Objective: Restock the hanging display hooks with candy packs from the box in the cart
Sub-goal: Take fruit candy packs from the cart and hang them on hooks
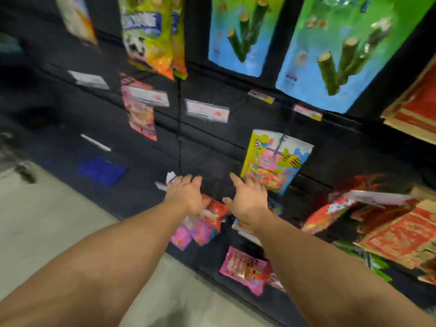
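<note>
Here, left hand [185, 194]: fingers straight, close together, holding nothing.
Right hand [249, 197]: fingers loosely spread, empty.
Yellow candy pack [274, 161]: at one o'clock of the right hand.
Pink packs [200, 227]: at six o'clock, under both wrists.

A pale floor [59, 223] runs along the base of the dark display. Stacked cardboard cartons with red print [401, 234] stand at the right edge. White price tags [207, 110] are fixed along the rails. A blue card [103, 170] sits low at left.
</note>
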Demonstrator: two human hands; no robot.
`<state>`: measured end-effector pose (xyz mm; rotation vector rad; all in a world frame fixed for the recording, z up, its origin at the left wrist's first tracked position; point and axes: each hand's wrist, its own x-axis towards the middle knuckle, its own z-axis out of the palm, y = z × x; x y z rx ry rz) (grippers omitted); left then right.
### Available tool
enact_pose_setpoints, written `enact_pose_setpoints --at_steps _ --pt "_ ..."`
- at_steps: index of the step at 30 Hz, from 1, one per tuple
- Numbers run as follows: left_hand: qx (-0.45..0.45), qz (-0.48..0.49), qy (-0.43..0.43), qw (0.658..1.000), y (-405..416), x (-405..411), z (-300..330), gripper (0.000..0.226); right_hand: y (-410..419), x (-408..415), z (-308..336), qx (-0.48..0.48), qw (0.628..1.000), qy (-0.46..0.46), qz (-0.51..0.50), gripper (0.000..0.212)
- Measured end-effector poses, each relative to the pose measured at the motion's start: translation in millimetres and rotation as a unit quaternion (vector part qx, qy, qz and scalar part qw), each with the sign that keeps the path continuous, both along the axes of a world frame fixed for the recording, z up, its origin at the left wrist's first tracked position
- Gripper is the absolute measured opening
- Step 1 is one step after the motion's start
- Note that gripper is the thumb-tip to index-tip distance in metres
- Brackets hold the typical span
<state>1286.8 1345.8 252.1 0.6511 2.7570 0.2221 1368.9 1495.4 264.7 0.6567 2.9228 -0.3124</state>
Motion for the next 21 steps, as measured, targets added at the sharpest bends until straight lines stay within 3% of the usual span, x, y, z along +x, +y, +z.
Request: enact_pose_setpoints --at_steps 13,21 --pt "-0.012 0.26 0.029 0.965 -382 -158 45 0.079 -381 -243 40 -0.019 0.961 0.006 0.275 0.073" --pt "-0.027 0.374 0.022 0.927 -535 -206 52 0.076 -538 -331 44 -0.042 0.929 -0.013 0.368 0.068"
